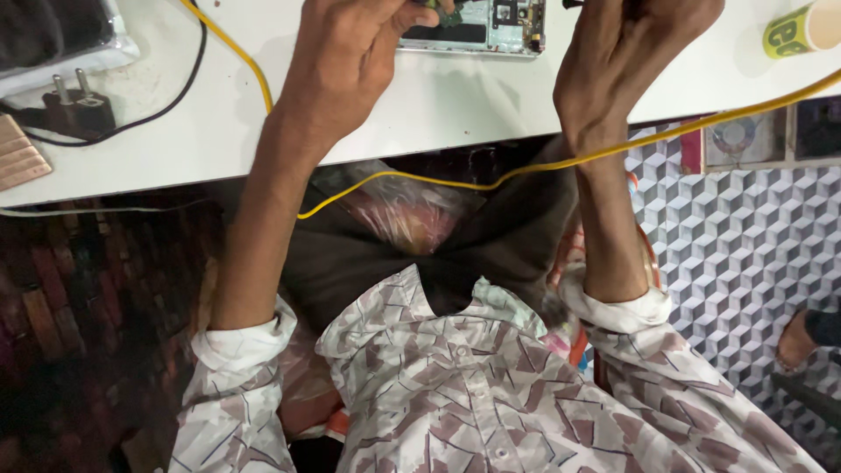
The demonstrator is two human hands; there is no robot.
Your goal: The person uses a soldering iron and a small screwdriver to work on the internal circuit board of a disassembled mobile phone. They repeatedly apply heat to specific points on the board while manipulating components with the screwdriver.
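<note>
Head view: hands (350, 61) over opened phone (477, 26)

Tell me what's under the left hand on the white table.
Under the left hand lies an opened phone on the white table, its inner parts showing. The fingertips hide its left end, and whatever they pinch cannot be made out.

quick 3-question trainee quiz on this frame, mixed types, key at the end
1. True or false: the opened phone lies on the white table.
2. Which hand is nearer the paper cup? A) left hand B) right hand
3. What colour is the cable that crosses the right forearm?

Key: 1 true; 2 B; 3 yellow.
</note>
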